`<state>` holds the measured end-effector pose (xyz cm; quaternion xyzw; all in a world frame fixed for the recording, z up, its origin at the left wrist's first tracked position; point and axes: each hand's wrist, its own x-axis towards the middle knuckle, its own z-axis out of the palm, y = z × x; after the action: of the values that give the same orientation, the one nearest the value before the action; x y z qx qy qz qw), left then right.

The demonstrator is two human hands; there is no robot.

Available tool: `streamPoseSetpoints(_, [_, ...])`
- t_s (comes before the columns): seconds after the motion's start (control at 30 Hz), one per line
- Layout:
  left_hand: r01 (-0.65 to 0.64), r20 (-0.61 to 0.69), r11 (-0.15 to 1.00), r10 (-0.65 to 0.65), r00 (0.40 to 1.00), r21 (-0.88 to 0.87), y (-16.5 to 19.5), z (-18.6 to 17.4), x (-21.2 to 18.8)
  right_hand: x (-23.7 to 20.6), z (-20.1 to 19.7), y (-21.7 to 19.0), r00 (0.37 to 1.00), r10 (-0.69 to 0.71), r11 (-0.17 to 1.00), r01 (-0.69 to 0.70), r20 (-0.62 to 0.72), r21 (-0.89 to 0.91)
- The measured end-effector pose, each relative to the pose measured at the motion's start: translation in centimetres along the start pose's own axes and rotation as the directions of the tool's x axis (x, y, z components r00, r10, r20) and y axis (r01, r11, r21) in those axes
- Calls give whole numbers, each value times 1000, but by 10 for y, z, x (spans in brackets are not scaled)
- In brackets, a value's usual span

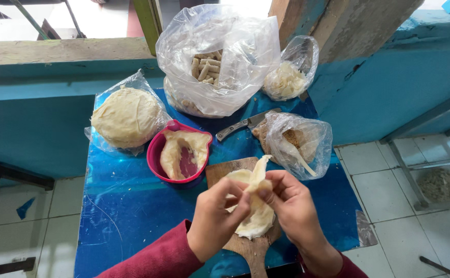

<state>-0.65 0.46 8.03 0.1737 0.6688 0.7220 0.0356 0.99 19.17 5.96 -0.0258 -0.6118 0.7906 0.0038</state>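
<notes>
Both hands meet at the lower middle of the frame over a wooden board (245,242) that lies on the blue counter (127,206). The left hand (217,219) and the right hand (292,206) hold a thin, pale sheet of dough (258,219) between them, lifted a little off the board.

The fingers of the left hand are pressed together, thumb against forefinger, pinching the sheet's upper left edge. The right hand's fingers (271,193) are curled and closed on the upper right edge, just below a loose corner that sticks up toward the middle of the frame. The rest of the sheet hangs down between the two palms and sags onto the board.

To do this well, the grip probably wants to stay light and close to the edge: such a thin sheet looks apt to tear if pulled apart hard, so both hands should ease it evenly and keep the hanging part supported by the board.

Around them, at centre left, a pink bowl (155,152) holds another soft piece of dough. At the left sits a round stack of sheets in a clear bag (127,116). At the top middle a large clear bag (220,56) holds short pale rolls, and a smaller bag (289,77) lies to its right. A knife (243,125) lies beside a bag of brownish filling (299,141) with a spoon in it, right of centre.
</notes>
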Motion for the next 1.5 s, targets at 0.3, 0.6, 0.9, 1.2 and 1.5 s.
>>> streamPoseSetpoints(0.3, [52,55,998,-50,997,-34,-1,0,7,-1,1,-3,962,-258,890,271,86,-366])
streamPoseSetpoints(0.6, [192,43,978,-189,981,-87,-6,-5,11,-9,13,-13,936,-347,810,334,64,-482])
streamPoseSetpoints(0.9, [174,-75,898,-222,972,-405,-11,6,-20,-8,-15,8,993,121,960,-116,-5,254])
streamPoseSetpoints(1.2, [-59,-123,996,68,990,72,-28,30,-58,-24,-4,0,933,-211,740,347,291,-577])
streamPoseSetpoints(1.5, [-7,-289,993,-27,957,-117,-38,35,-63,-25,-15,18,984,-127,894,168,124,-415])
